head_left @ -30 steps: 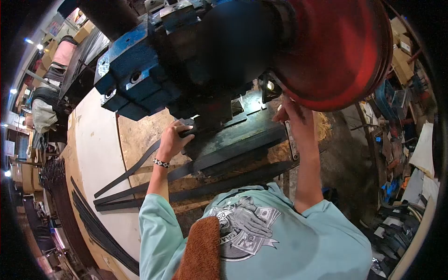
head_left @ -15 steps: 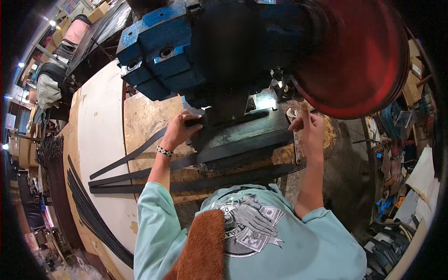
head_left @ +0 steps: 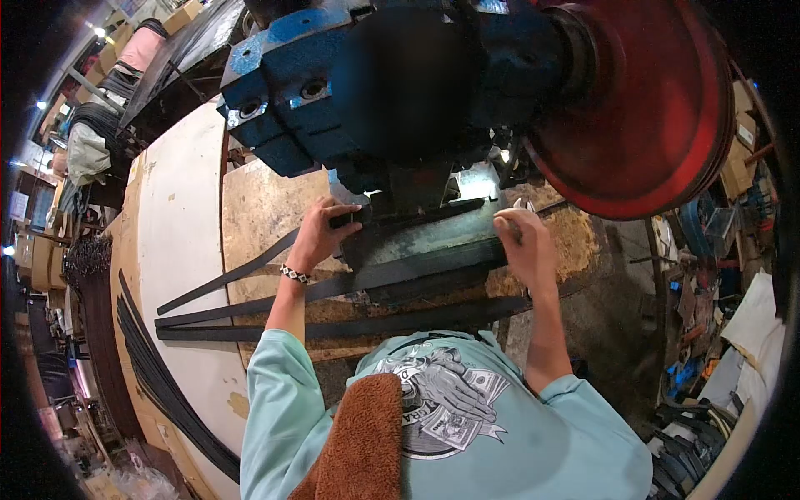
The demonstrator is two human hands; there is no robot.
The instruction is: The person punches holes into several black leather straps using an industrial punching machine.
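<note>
My left hand (head_left: 321,232) is closed on the end of a black strap (head_left: 242,273) at the left side of the machine's bed. From there the strap trails away to the left across the boards. My right hand (head_left: 527,242) is at the bed's right end, its fingers curled with the thumb against them; what they hold, if anything, is hidden. Between my hands are the machine's flat metal bed (head_left: 417,237) and a dark strip on it under the head. Two more black straps (head_left: 375,277) run across the front, nearer my body.
Above the bed looms a blue machine head (head_left: 283,92) with a big red wheel (head_left: 658,117) on its right. A bundle of black straps (head_left: 167,392) lies on the white board (head_left: 183,208) at left. A brown cloth (head_left: 358,433) hangs over my shirt.
My right hand has moved left and slightly down to the bed's end, its raised finger now curled in. The red wheel looks less blurred. My left hand keeps its hold on the strap.
</note>
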